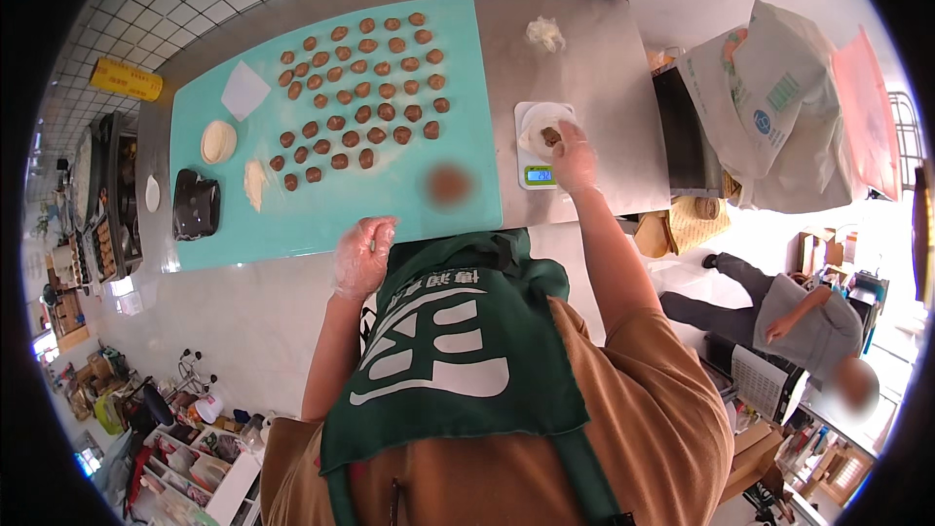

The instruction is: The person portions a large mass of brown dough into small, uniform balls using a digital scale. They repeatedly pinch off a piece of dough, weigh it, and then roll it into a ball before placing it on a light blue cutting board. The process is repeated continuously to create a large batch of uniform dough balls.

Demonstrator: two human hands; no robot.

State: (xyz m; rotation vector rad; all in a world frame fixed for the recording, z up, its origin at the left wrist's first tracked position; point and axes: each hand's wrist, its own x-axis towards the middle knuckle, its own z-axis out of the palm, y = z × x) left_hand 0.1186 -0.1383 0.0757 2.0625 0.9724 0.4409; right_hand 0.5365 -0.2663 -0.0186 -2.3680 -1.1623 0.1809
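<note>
My right hand (pixel 575 161), in a clear plastic glove, is at a small brown lump (pixel 550 136) lying in a white dish (pixel 532 140) on a digital kitchen scale (pixel 520 161). Its fingertips touch or nearly touch the lump; the grip is unclear. My left hand (pixel 365 256), gloved too, is loosely curled by the front edge of a turquoise mat (pixel 380 212); whether it holds anything cannot be told. Rows of brown balls (pixel 386 112) cover the mat's middle. A larger blurred brown mass (pixel 449 185) lies near its front right corner.
At the mat's left are a round pale dough piece (pixel 219 142), white powder (pixel 254 184), a white scraper (pixel 246 90) and a dark plastic package (pixel 196 204). Crumpled plastic (pixel 546 33) lies behind the scale. Large bags (pixel 774 102) stand right; a person (pixel 803 321) is farther off.
</note>
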